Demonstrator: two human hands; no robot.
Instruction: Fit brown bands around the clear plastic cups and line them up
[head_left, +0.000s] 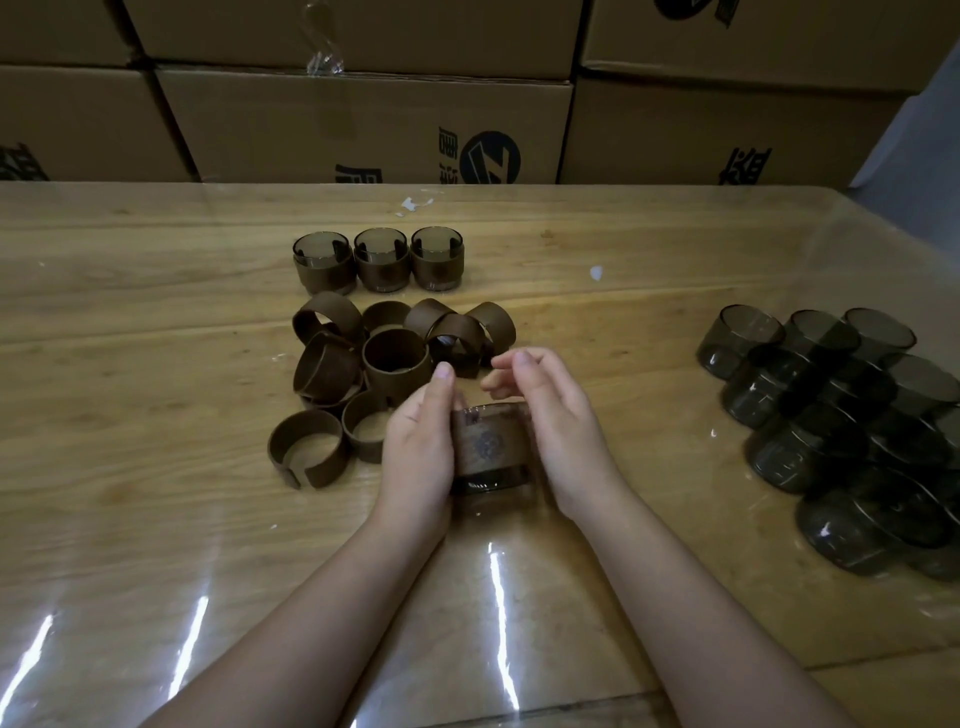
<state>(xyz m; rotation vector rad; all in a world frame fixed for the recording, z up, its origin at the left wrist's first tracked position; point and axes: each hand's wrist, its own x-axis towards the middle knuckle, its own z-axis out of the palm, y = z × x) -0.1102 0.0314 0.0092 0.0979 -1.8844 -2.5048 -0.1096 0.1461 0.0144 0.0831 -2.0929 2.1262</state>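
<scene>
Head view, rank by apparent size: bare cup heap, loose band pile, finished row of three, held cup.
1. bare cup heap
2. loose band pile
3. finished row
4. held cup, though it is nearest the camera, so 3 and 4 are close.

table (156, 322) is showing pale wood grain under a clear film (597, 597) that is glaring glossy | loose bands (395, 358), centre, are looking matt brown, leathery | bare cups (831, 415), right, are gleaming as smoky clear plastic | held cup (488, 482) is wearing a matt printed band (488, 444) | boxes (363, 119), far, are looking dull cardboard
</scene>
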